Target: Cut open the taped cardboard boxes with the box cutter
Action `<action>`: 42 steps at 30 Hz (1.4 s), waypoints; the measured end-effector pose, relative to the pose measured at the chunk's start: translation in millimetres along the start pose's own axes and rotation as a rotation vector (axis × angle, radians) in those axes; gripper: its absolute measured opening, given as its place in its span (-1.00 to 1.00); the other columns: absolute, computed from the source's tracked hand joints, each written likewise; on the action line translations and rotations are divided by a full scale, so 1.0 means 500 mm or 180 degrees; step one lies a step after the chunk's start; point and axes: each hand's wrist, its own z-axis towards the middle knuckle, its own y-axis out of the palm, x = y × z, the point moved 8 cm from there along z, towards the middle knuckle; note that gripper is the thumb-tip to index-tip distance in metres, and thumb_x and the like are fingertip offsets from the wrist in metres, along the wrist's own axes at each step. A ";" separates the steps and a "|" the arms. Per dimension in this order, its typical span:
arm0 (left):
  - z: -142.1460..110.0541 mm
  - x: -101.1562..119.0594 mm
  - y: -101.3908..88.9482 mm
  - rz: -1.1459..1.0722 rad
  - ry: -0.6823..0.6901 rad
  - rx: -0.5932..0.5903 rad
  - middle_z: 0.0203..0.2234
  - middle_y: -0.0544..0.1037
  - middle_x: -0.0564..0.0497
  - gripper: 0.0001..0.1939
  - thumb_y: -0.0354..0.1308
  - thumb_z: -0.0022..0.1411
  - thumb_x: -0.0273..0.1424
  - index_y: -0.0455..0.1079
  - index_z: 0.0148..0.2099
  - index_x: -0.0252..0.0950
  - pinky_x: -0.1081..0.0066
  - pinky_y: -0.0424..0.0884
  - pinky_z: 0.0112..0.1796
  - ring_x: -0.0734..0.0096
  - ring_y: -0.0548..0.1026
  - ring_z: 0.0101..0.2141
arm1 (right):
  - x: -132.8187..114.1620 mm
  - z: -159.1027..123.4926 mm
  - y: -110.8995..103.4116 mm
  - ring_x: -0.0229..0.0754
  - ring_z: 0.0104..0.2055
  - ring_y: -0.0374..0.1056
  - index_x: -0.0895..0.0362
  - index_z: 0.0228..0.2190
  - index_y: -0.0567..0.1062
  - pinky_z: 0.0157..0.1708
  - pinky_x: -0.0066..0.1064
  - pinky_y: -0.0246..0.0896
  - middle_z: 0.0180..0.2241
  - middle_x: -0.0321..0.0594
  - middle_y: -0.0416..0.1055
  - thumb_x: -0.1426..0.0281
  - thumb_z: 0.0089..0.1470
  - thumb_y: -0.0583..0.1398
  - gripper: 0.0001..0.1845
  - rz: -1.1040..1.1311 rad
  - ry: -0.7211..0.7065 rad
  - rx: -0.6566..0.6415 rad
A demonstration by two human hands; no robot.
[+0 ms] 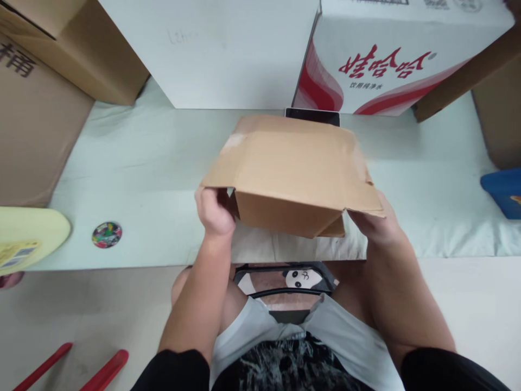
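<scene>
A brown cardboard box is held between both hands over the near part of the cloth-covered surface, its flaps spread out to the sides. My left hand grips the box at its left flap, with the fingers partly hidden beneath the cardboard. On the other side my right hand is closed on the right flap, and most of its fingers are out of sight under it. Just behind the box, a dark-screened flat device with a light edge is partly covered by it.
Along the back stand a white box and a red-and-white water carton. Cardboard boxes fill the left. A round colourful disc lies on the pale green cloth, near a yellow bottle. A blue object is at right.
</scene>
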 end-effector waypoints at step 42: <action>0.033 0.015 -0.024 -0.0656 -0.0210 0.0240 -0.24 0.65 0.01 -0.76 0.33 0.16 -0.21 0.59 -0.16 -0.21 0.39 0.52 -0.19 0.27 0.62 -0.14 | 0.043 0.013 -0.004 -0.31 -0.47 0.37 0.04 -0.61 0.39 -0.44 -0.49 0.34 -0.56 -0.37 0.38 0.22 -0.20 0.45 -0.65 0.2091 0.1067 0.1770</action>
